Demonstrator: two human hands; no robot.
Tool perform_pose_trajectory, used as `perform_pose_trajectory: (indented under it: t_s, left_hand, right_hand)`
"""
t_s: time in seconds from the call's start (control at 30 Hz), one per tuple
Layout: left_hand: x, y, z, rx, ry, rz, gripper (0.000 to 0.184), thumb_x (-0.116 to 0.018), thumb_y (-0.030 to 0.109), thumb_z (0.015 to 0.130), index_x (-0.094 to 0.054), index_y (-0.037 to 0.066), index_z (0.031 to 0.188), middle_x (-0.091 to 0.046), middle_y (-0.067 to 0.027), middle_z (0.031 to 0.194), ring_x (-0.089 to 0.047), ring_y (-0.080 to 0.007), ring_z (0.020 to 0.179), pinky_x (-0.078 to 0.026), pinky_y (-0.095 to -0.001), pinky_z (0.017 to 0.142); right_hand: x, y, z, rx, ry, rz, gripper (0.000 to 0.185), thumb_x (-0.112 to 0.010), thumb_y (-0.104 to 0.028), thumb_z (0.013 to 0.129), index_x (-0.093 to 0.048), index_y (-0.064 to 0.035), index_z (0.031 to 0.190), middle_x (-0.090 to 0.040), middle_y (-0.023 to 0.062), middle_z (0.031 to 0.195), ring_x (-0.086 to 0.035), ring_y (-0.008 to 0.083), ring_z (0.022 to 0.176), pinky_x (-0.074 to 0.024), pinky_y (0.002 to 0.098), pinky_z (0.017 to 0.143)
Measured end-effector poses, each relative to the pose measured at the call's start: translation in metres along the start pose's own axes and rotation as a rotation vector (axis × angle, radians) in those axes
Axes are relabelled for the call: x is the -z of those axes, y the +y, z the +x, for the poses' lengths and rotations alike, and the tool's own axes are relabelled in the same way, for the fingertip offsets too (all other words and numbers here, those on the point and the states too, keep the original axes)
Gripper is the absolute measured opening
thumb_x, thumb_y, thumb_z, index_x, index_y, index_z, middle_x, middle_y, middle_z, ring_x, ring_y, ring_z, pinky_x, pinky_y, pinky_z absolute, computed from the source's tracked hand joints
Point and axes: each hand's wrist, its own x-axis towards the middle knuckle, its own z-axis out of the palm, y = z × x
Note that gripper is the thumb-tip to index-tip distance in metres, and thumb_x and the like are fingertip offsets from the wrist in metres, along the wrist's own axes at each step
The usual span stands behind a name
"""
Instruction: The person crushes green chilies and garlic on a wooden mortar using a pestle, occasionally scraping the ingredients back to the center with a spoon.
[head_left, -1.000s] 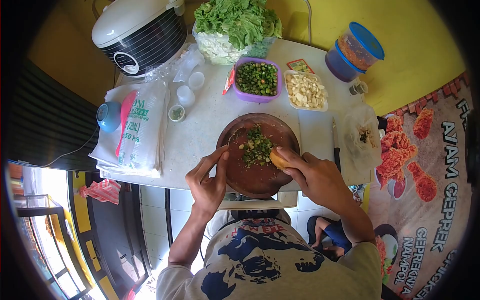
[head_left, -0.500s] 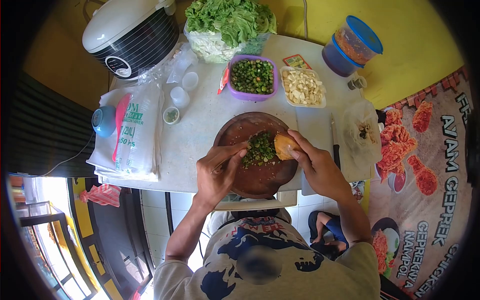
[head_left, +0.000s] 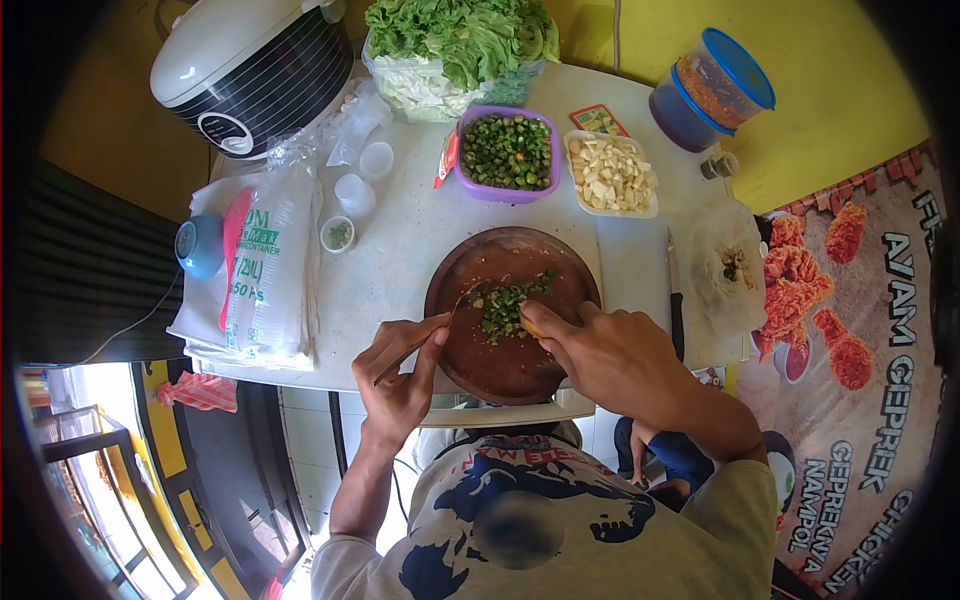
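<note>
My left hand grips a thin spoon between thumb and fingers. Its tip reaches over the left side of a round brown mortar. In my right hand is a tan wooden pestle, mostly covered by the fingers and pressed low against the food. Crushed green chilies lie in a loose heap at the mortar's middle, with small bits scattered round them.
Behind the mortar stand a purple tub of cut green chilies and a white tray of garlic cloves. A knife lies to the right. Plastic packs, small cups and a rice cooker occupy the left.
The pestle has tipped over and come down onto the chilies, with my right hand turned over it. My left hand has drawn left and down, bringing the spoon into clearer view. The chilies have spread.
</note>
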Motion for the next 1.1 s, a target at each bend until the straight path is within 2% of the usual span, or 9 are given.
perform_pose_trajectory:
  t_s: [0.13, 0.27, 0.33, 0.43, 0.57, 0.63, 0.77, 0.93, 1.1]
  left_hand:
    - [0.003, 0.001, 0.003, -0.059, -0.022, 0.064, 0.016, -0.076, -0.002, 0.089, -0.079, 0.001, 0.105, -0.078, -0.0112, 0.096, -0.067, -0.0197, 0.084, -0.052, -0.0326, 0.080]
    - [0.003, 0.000, -0.004, -0.023, 0.000, 0.059, 0.014, -0.076, -0.001, 0.089, -0.079, 0.001, 0.103, -0.079, -0.0109, 0.095, -0.068, -0.0192, 0.081, -0.049, -0.0346, 0.086]
    - [0.006, 0.000, -0.004, -0.042, 0.023, 0.058, 0.013, -0.076, 0.000, 0.090, -0.079, 0.001, 0.103, -0.079, -0.0106, 0.095, -0.068, -0.0184, 0.079, -0.049, -0.0355, 0.088]
    - [0.009, 0.007, -0.006, -0.059, 0.066, 0.081, 0.011, -0.075, 0.000, 0.090, -0.079, 0.001, 0.101, -0.080, -0.0097, 0.092, -0.069, -0.0165, 0.076, -0.047, -0.0383, 0.092]
    - [0.014, 0.014, -0.010, -0.085, 0.051, 0.118, 0.008, -0.075, 0.000, 0.091, -0.079, 0.002, 0.097, -0.080, -0.0088, 0.091, -0.073, -0.0158, 0.076, -0.048, -0.0413, 0.094]
    - [0.015, 0.016, -0.013, -0.094, 0.037, 0.126, 0.008, -0.075, 0.000, 0.090, -0.079, 0.002, 0.097, -0.080, -0.0087, 0.091, -0.074, -0.0159, 0.078, -0.048, -0.0421, 0.095]
    - [0.017, 0.021, -0.016, -0.082, -0.007, 0.150, 0.009, -0.076, 0.000, 0.089, -0.079, 0.002, 0.097, -0.080, -0.0086, 0.090, -0.076, -0.0175, 0.077, -0.048, -0.0434, 0.096]
    - [0.017, 0.022, -0.017, -0.081, -0.025, 0.171, 0.011, -0.075, -0.002, 0.087, -0.078, 0.002, 0.097, -0.080, -0.0089, 0.089, -0.076, -0.0179, 0.077, -0.048, -0.0437, 0.096]
    - [0.018, 0.022, -0.016, -0.091, -0.019, 0.189, 0.011, -0.075, -0.003, 0.087, -0.078, 0.002, 0.096, -0.080, -0.0087, 0.089, -0.076, -0.0180, 0.076, -0.048, -0.0431, 0.097]
  right_hand:
    - [0.020, 0.004, 0.011, 0.066, -0.191, -0.086, 0.049, -0.057, -0.012, 0.095, -0.055, -0.0089, 0.144, -0.068, 0.0164, 0.073, -0.071, 0.0349, 0.062, -0.0561, 0.0448, 0.053]
    - [0.025, 0.005, 0.017, 0.068, -0.188, 0.005, 0.044, -0.057, -0.016, 0.096, -0.058, -0.0095, 0.140, -0.069, 0.0158, 0.069, -0.071, 0.0355, 0.062, -0.0554, 0.0458, 0.052]
    - [0.021, 0.012, 0.017, 0.032, -0.212, 0.023, 0.044, -0.059, -0.029, 0.102, -0.053, -0.0216, 0.144, -0.067, 0.0197, 0.078, -0.068, 0.0403, 0.063, -0.0536, 0.0515, 0.056]
    - [0.014, 0.018, 0.003, 0.067, -0.019, 0.097, 0.045, -0.058, -0.030, 0.102, -0.053, -0.0233, 0.146, -0.067, 0.0181, 0.079, -0.067, 0.0392, 0.062, -0.0534, 0.0504, 0.055]
    - [0.009, 0.009, -0.009, 0.092, 0.010, 0.040, 0.045, -0.060, -0.031, 0.101, -0.053, -0.0240, 0.145, -0.066, 0.0163, 0.081, -0.067, 0.0370, 0.061, -0.0532, 0.0480, 0.054]
    - [0.004, 0.006, -0.006, 0.136, 0.000, 0.044, 0.045, -0.058, -0.030, 0.102, -0.052, -0.0197, 0.145, -0.067, 0.0215, 0.085, -0.069, 0.0357, 0.060, -0.0546, 0.0468, 0.053]
    - [0.006, 0.000, 0.001, 0.153, -0.042, 0.034, 0.046, -0.058, -0.026, 0.101, -0.053, -0.0178, 0.146, -0.067, 0.0206, 0.084, -0.070, 0.0335, 0.062, -0.0548, 0.0453, 0.053]
    - [0.013, -0.021, 0.012, 0.148, -0.072, -0.038, 0.049, -0.062, -0.016, 0.091, -0.061, -0.0087, 0.140, -0.066, 0.0185, 0.083, -0.070, 0.0318, 0.063, -0.0563, 0.0411, 0.055]
    - [0.008, -0.018, 0.021, 0.194, -0.036, -0.120, 0.049, -0.063, -0.016, 0.090, -0.061, -0.0086, 0.139, -0.066, 0.0179, 0.082, -0.071, 0.0316, 0.065, -0.0574, 0.0409, 0.057]
